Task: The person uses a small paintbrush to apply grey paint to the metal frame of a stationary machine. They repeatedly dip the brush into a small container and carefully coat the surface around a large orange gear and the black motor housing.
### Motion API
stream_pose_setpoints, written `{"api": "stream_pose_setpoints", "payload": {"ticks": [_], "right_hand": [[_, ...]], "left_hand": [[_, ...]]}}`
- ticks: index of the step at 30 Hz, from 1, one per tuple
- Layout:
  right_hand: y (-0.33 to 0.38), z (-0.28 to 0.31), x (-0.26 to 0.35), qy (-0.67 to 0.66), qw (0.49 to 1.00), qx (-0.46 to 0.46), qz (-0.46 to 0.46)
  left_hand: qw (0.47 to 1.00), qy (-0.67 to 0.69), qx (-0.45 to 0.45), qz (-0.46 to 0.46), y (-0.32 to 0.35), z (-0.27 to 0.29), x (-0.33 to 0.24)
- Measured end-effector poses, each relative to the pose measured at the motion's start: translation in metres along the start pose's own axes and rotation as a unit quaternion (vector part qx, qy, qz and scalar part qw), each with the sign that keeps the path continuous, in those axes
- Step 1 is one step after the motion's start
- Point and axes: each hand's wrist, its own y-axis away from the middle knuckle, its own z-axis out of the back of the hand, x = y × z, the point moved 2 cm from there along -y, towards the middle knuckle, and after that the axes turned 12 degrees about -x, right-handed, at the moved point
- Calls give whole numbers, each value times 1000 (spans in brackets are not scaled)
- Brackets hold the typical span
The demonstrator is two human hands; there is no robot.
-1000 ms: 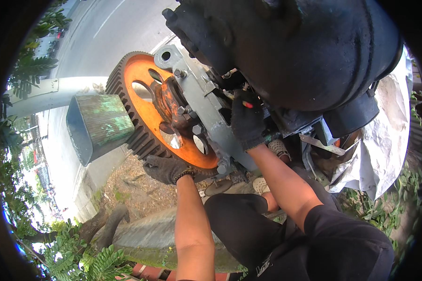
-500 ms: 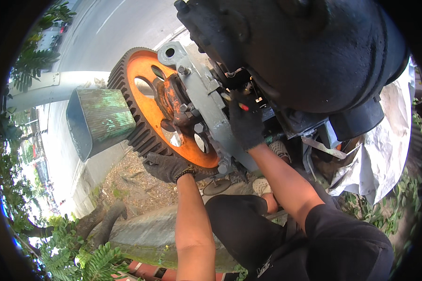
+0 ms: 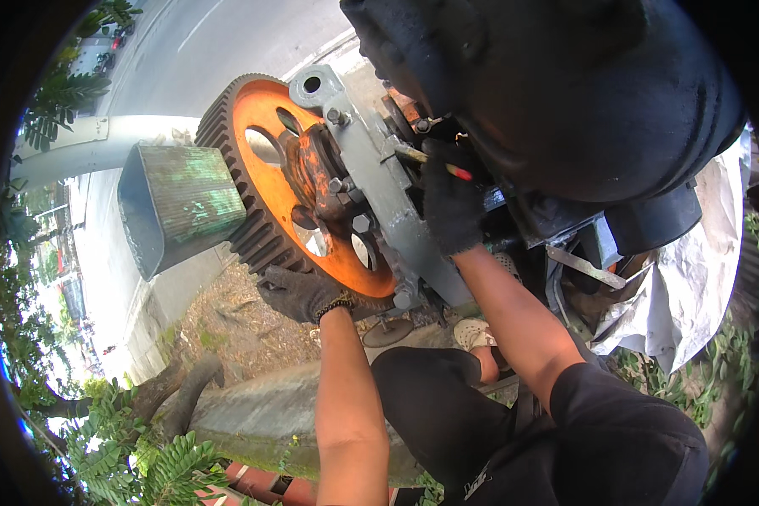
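A dark knitted glove covers my right hand (image 3: 454,207), closed on a slim paintbrush (image 3: 413,153) with a red and yellow handle end. The brush's pale front part lies at the edge of a grey-painted metal bar (image 3: 371,169); its bristles are hard to make out. Behind the bar stands a big orange gear wheel (image 3: 261,181) with dark teeth and a bolted hub. My left hand (image 3: 299,295), gloved too and with a beaded bracelet at the wrist, grips the gear's lower toothed rim; some fingertips are hidden.
A large black machine housing (image 3: 565,93) fills the upper right. Left of the gear sits a green-grey ribbed metal box (image 3: 185,202). A silvery sheet (image 3: 691,270) hangs at the right. Tree branches (image 3: 185,396) and a concrete ledge (image 3: 261,422) lie below; a road runs beyond.
My right hand and the paintbrush have moved slightly up and to the right along the grey bar. The left hand stays at the gear rim. The view has shifted a little.
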Motion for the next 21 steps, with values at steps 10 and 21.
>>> {"api": "stream_pose_setpoints", "payload": {"ticks": [10,21], "right_hand": [[-21,19,25,-148,983,21,-110],[-32,21,24,-144,966,117,-178]], "left_hand": [[999,11,-15,-26,-1,2,1],[999,-12,-14,-42,1,3,-1]]}}
